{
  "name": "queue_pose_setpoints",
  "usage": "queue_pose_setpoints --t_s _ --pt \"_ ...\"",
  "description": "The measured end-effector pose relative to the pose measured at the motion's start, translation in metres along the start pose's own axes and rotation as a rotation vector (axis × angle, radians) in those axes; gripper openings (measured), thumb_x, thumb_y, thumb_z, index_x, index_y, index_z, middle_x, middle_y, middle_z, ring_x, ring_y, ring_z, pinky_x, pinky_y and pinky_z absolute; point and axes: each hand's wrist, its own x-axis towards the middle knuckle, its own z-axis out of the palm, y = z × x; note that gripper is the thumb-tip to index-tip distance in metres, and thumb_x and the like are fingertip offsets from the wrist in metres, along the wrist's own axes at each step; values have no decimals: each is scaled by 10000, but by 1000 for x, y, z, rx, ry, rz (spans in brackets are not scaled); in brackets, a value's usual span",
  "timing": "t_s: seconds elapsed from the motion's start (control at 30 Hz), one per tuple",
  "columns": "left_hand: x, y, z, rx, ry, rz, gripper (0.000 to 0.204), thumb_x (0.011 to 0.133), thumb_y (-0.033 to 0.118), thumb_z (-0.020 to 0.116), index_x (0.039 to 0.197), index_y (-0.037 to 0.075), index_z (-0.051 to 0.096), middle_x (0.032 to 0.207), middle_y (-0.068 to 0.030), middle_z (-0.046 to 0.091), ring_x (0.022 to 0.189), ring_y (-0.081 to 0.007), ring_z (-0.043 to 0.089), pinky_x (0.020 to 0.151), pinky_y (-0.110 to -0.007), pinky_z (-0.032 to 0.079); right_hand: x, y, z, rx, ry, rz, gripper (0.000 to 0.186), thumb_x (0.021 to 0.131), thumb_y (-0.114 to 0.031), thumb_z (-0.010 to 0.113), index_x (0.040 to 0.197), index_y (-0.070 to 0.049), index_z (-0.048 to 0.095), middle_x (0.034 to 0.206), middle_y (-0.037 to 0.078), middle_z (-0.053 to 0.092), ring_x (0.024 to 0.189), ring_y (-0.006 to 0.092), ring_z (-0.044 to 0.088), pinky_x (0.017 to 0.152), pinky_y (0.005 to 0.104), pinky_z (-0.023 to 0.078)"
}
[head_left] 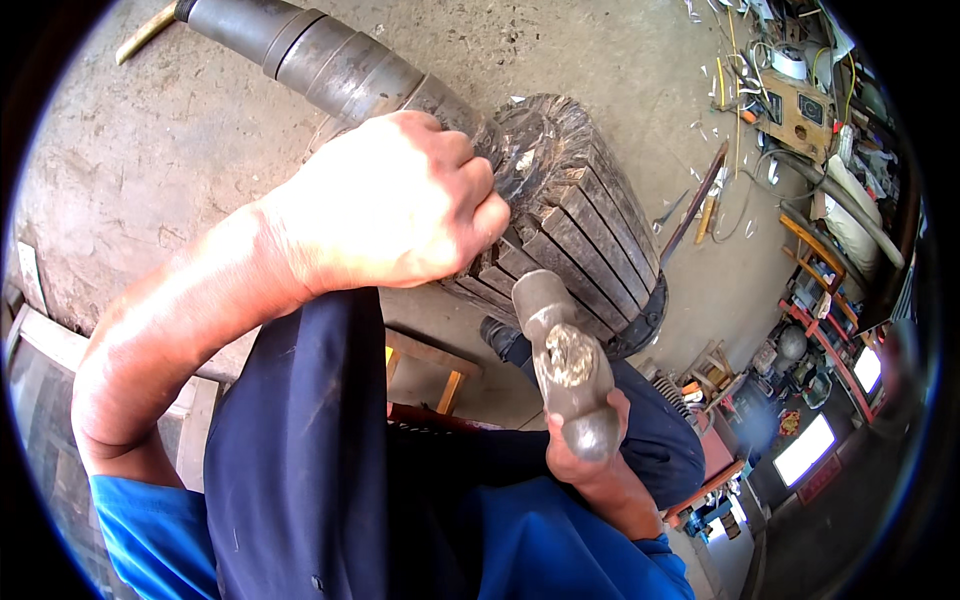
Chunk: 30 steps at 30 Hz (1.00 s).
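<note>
In front of me lies a heavy slotted cylinder (590, 235) that looks like a motor rotor, with long bars and dark gaps along its side. Its stepped grey metal shaft (345, 72) runs off toward the far left. My left hand (395, 205) is closed in a fist over the near end of the shaft, beside the cylinder's end face; whatever it grips is hidden. My right hand (578, 468) grips a hammer, whose worn metal head (570, 355) is raised near the cylinder's lower side. The hammer's handle is mostly hidden behind the head.
A concrete floor (600, 50) stretches around the cylinder. A long rod (697, 200) leans near its right side. Cables, a cardboard box (795, 110) and mixed scrap crowd the right. Near my legs is a wooden stool (450, 390). A short stick (145, 33) lies far left.
</note>
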Motion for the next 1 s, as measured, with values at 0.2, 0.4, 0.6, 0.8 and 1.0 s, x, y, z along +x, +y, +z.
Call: queue_pose_setpoints --t_s 0.2,0.4,0.6,0.8,1.0 --pt "-6 0 5 68 67 37 179 734 197 666 789 74 549 744 -35 507 669 -201 579 547 -352 462 3 3 -2 -5 -62 -87 537 775 -111 843 1210 61 578 1051 239 692 798 358 714 667 413 561" --pt "-4 0 6 81 72 47 178 734 197 663 793 73 550 741 -33 501 659 -201 574 560 -357 467 3 -4 -10 37 -167 -107 726 740 -17 821 1372 96 482 1224 291 640 968 405 680 808 452 548" --pt "-6 -1 -6 19 10 -19 182 783 201 669 791 78 536 749 -50 519 688 -229 594 590 -386 487 4 -1 -13 -58 -148 28 566 901 -48 779 1364 80 478 1060 166 694 908 228 697 836 379 563" --pt "-23 -10 -30 147 -47 -95 154 791 155 683 838 79 557 769 -58 511 708 -255 594 619 -394 511 -36 13 -6 100 -74 252 201 997 -105 659 1129 44 632 824 80 685 680 149 649 655 303 523" --pt "-37 -18 -18 217 -102 -145 195 843 24 732 1029 58 686 955 -94 714 856 -299 719 735 -378 603 -34 9 0 72 -15 377 111 974 -76 642 974 30 674 746 101 660 607 207 641 582 332 502"
